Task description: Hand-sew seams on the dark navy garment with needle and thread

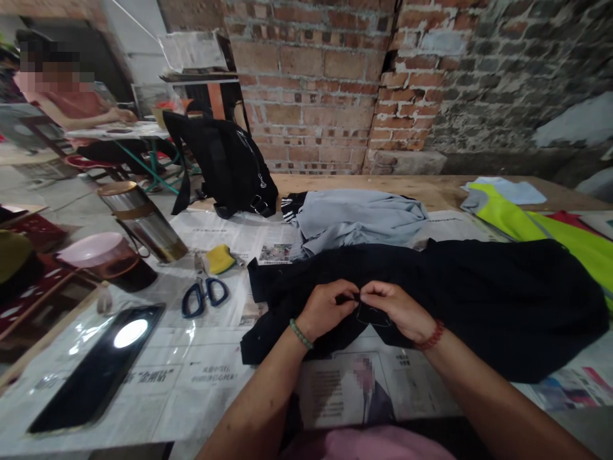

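Note:
A black garment (498,306) lies spread across the newspaper-covered table in front of me. My left hand (325,311), with a green bead bracelet at the wrist, is closed, pinching the garment's cloth between thumb and fingers. Right beside it, my right hand (400,311), wearing a red bracelet, pinches the same spot, and the fingertips of both hands nearly touch. A thin pale line, perhaps thread, shows on the cloth just below the fingers. Whether a needle or other small item is between the fingertips cannot be made out.
Scissors (204,297), a yellow sponge (221,259), a phone (96,370), a lidded cup (115,262) and a steel flask (143,220) stand left. Behind are a black backpack (223,163), grey clothing (359,217) and a yellow vest (531,223). A person (71,102) sits far left.

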Demonstrator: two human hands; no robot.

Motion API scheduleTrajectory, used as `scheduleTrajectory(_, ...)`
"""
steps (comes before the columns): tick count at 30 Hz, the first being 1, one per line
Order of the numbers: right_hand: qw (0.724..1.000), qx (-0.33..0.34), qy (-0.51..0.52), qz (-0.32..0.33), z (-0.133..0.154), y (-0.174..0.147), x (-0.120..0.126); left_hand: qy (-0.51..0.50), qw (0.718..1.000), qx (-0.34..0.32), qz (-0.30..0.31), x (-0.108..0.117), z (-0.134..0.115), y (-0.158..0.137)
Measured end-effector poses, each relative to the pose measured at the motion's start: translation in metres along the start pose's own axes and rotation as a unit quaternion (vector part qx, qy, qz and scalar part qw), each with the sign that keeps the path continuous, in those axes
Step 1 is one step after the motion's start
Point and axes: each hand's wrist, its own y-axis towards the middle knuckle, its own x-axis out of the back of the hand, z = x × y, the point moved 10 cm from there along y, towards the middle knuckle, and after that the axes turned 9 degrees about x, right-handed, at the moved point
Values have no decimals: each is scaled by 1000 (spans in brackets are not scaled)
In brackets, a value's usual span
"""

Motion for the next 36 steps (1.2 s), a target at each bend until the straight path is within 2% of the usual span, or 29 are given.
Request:
scheduleTrajectory(3, 998, 7, 47, -36, -2, 1, 2, -4, 997, 72, 37, -4, 15, 3)
scheduleTrajectory(7, 991, 6, 106, -83, -7, 5, 3, -77, 985, 120, 96, -11, 24, 3)
scheduleTrajectory(13, 977, 8, 173, -128, -12, 18, 6, -166, 964, 175, 113, -14, 36, 2)
scheduleTrajectory(16, 974, -3, 197, -113, -9, 25, 8, -196, 951, 202, 126, -16, 44, 1)
scheduleTrajectory(21, 980, -9, 195, -24, 12, 38, 2, -206, 944, 226, 124, -17, 52, 1)
scheduleTrajectory(24, 978, -15, 209, 0, 24, 50, 5, -202, 944, 228, 128, -17, 54, 2)
scheduleTrajectory(29, 980, 25, 197, -33, 45, 72, 32, -200, 943, 233, 127, -16, 56, 1)
scheduleTrajectory(36, 972, 132, 109, -159, 78, 92, 90, -218, 940, 228, 134, -18, 55, 1)
